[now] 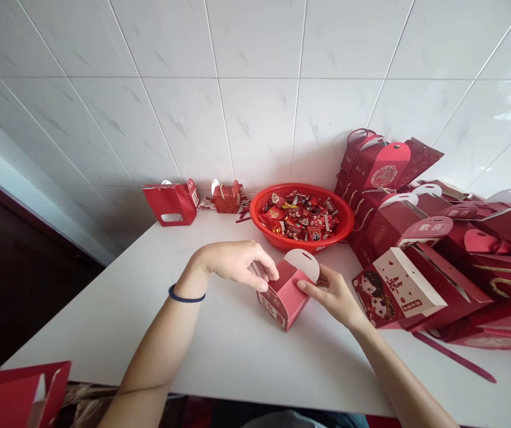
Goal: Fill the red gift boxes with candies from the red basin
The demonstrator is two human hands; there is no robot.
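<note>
A small red and pink gift box (282, 300) with a white handle flap stands on the white table (219, 351), just in front of me. My left hand (237, 263), with a dark band on its wrist, curls over the box's top left and pinches its flap. From the right, my right hand (333, 292) holds the box's side, fingers pressed on the pink panel. Behind the box sits a red basket (273, 235) filled with wrapped candies (302, 217).
Several red gift boxes and bags (438, 249) are piled at the right against the tiled wall. A red open bag (170, 203) and a small red box (226, 197) stand at the back left. Another red bag (18, 392) lies at the lower left. A red strip (455, 356) lies on the table.
</note>
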